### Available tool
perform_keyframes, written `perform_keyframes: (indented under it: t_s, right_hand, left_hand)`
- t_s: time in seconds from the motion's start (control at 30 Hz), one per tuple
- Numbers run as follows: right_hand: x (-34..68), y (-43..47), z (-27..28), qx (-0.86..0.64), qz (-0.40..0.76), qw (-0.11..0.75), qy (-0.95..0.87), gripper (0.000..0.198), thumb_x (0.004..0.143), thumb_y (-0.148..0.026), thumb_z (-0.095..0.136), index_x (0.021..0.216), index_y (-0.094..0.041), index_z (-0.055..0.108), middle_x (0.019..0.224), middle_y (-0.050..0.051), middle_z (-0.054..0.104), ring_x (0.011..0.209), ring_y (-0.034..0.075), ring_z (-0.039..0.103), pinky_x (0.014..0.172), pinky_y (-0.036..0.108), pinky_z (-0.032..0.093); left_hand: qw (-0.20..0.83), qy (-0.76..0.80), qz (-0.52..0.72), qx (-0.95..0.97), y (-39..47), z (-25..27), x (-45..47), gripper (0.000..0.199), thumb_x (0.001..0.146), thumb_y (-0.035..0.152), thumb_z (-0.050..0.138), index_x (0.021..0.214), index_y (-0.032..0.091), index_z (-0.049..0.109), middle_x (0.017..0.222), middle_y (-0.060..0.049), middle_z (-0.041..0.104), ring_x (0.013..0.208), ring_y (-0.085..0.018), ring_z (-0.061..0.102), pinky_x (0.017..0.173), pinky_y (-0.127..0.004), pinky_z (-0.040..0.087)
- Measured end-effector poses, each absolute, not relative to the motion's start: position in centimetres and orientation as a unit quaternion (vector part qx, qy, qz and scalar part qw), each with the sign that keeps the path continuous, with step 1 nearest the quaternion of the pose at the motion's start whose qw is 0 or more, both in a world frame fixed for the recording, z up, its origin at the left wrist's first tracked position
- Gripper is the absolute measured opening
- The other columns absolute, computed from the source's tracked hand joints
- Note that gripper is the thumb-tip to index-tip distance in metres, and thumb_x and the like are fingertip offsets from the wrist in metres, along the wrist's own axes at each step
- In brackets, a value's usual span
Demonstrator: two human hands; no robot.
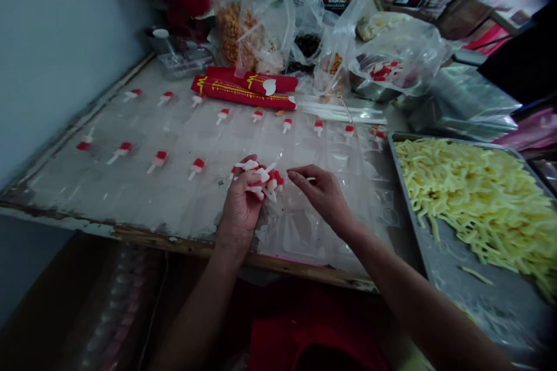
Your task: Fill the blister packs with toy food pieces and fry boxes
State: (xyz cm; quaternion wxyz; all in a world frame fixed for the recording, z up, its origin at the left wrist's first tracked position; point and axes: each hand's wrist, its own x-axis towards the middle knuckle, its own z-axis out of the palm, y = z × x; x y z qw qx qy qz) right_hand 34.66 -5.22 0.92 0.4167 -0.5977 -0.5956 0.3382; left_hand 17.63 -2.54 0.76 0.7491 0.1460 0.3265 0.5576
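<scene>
A cluster of small red-and-white popsicle-shaped pieces [270, 183] with white sticks is gathered in my left hand [241, 203], whose fingers curl around it above the table. Just to the right, my right hand [322, 191] has thumb and forefinger pinched together, apart from the cluster; whatever is between the fingertips, if anything, is too small to make out. Clear plastic sheets or packets [300, 226] lie under both hands. Matching single pieces rest on the plastic in rows, among them one piece [198, 167] left of my left hand and another [287, 125] farther back.
At the right stands a metal tray [444, 278] heaped with pale yellow strips [478, 197]. Red printed wrappers [243, 88] lie across the back. Behind them are a bag of orange snacks [237, 35] and a bag-covered bowl [378, 90] with more red-and-white pieces. A wall borders the left.
</scene>
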Motion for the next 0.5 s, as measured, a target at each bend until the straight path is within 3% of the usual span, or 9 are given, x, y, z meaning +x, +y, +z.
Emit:
perform_keyframes:
  t_s: [0.1, 0.17, 0.23, 0.37, 0.5]
  right_hand:
    - [35.9, -3.9, 1.9, -0.561, 0.501, 0.42, -0.508, 0.031, 0.081, -0.048, 0.075, 0.089, -0.019, 0.079, 0.083, 0.005, 0.076, 0.071, 0.015, 0.063, 0.065, 0.028, 0.047]
    - [36.9, -3.2, 2.3, -0.564, 0.532, 0.426, -0.466, 0.027, 0.074, -0.043, 0.079, 0.085, -0.018, 0.079, 0.079, 0.004, 0.074, 0.066, 0.012, 0.058, 0.061, 0.025, 0.043]
    - [37.9, -2.8, 2.8, -0.598, 0.51, 0.42, -0.454, 0.023, 0.073, -0.038, 0.077, 0.083, -0.017, 0.079, 0.074, 0.003, 0.072, 0.061, 0.011, 0.055, 0.056, 0.025, 0.039]
    - [39.3, -3.0, 3.7, -0.683, 0.362, 0.353, -0.527, 0.02, 0.074, -0.028, 0.072, 0.086, -0.015, 0.079, 0.06, 0.001, 0.065, 0.055, 0.011, 0.052, 0.052, 0.025, 0.035]
    - [39.9, -3.8, 4.2, -0.672, 0.298, 0.33, -0.593, 0.019, 0.081, -0.026, 0.066, 0.083, -0.015, 0.081, 0.066, 0.002, 0.07, 0.061, 0.012, 0.057, 0.057, 0.025, 0.038]
  left_hand:
    - [0.756, 0.31, 0.553, 0.163, -2.5, 1.3, 19.3, 0.046, 0.064, 0.01, 0.07, 0.108, 0.023, 0.064, 0.091, 0.002, 0.067, 0.076, -0.013, 0.068, 0.069, -0.025, 0.057]
    - [0.766, 0.287, 0.554, 0.152, -2.3, 1.4, 20.6, 0.045, 0.064, 0.009, 0.069, 0.107, 0.023, 0.065, 0.092, 0.001, 0.068, 0.079, -0.014, 0.069, 0.07, -0.025, 0.056]
    - [0.78, 0.269, 0.549, 0.133, -2.1, 1.3, 22.1, 0.044, 0.065, 0.009, 0.069, 0.107, 0.023, 0.065, 0.094, 0.0, 0.068, 0.085, -0.016, 0.07, 0.073, -0.026, 0.055]
    - [0.801, 0.239, 0.541, 0.092, -2.2, 0.7, 25.0, 0.041, 0.067, 0.007, 0.068, 0.105, 0.023, 0.065, 0.09, 0.0, 0.068, 0.086, -0.016, 0.069, 0.079, -0.028, 0.055]
    - [0.801, 0.233, 0.548, 0.055, -2.6, 0.3, 26.7, 0.033, 0.07, 0.01, 0.064, 0.1, 0.022, 0.065, 0.09, -0.001, 0.069, 0.089, -0.016, 0.069, 0.084, -0.031, 0.054]
